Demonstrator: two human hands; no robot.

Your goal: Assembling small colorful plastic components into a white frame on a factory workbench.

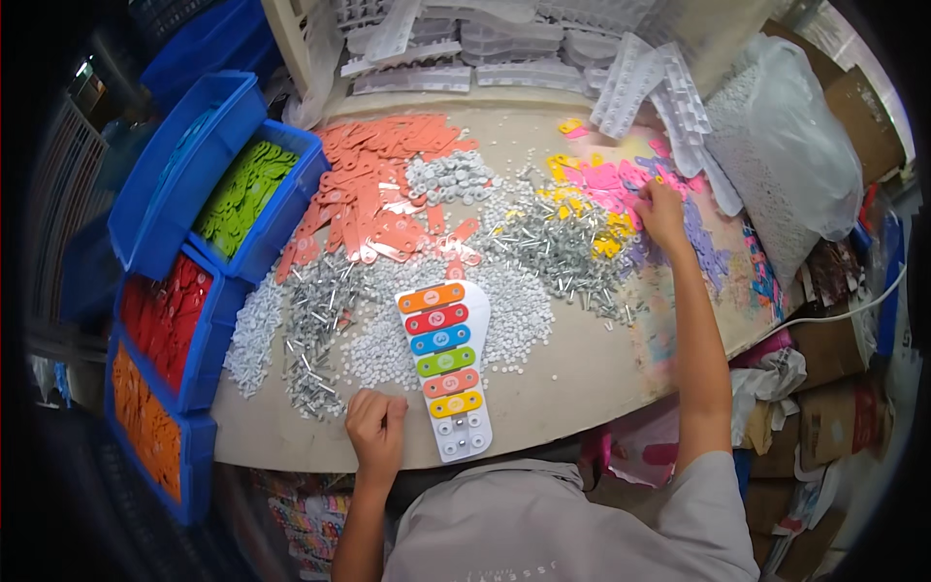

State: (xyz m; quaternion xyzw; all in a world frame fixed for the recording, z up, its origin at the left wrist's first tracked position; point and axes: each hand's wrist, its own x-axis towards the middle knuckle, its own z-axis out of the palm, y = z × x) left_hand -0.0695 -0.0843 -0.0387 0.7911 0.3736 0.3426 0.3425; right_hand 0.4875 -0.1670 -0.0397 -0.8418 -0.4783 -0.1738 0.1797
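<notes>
A toy xylophone (444, 364) with a white base lies on the table in front of me. Several coloured bars run down it, orange at the far end and yellow nearest; below the yellow bar, white washers sit on bare posts. Just left of its near end, my left hand (376, 432) rests curled closed at the table edge, its inside hidden. My right hand (663, 215) reaches far right into a mixed pile of pink pieces (606, 184) and purple pieces (700, 242). Its fingers are pinched; a small yellow spot shows at the tips, too small to name.
Salmon bars (373, 184), white washers (383, 344) and metal pins (572, 252) lie in heaps. Blue bins (218, 330) of green, red and orange bars stand left. White plastic bases (504, 44) are stacked at the back, beside a clear bag (790, 145) of white pieces.
</notes>
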